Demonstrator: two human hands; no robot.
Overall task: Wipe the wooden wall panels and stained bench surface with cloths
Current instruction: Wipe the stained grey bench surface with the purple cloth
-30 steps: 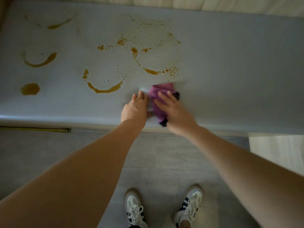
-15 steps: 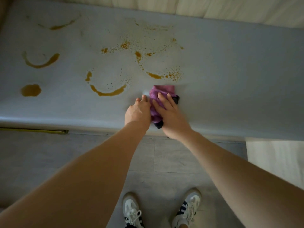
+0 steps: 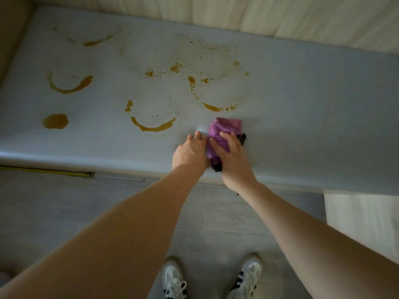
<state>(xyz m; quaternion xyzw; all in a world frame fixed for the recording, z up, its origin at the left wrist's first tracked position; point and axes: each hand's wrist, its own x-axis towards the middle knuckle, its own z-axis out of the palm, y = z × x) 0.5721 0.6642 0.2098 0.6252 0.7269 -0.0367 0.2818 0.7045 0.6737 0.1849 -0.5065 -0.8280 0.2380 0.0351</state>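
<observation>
Purple cloth [image 3: 224, 130], bunched, dark edging, lying near front edge of grey worktop [image 3: 302, 104]. Right hand [image 3: 232, 157] pressing flat on it, fingers straight. Left hand [image 3: 191, 153] touching cloth's left side, fingers relaxed. Amber stains [image 3: 153, 127]: arcs, speckles, one blot. Pale wooden wall panels [image 3: 280, 16] behind.

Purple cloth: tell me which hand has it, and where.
The right hand presses the purple cloth onto the bench, fingers over its middle.
</observation>
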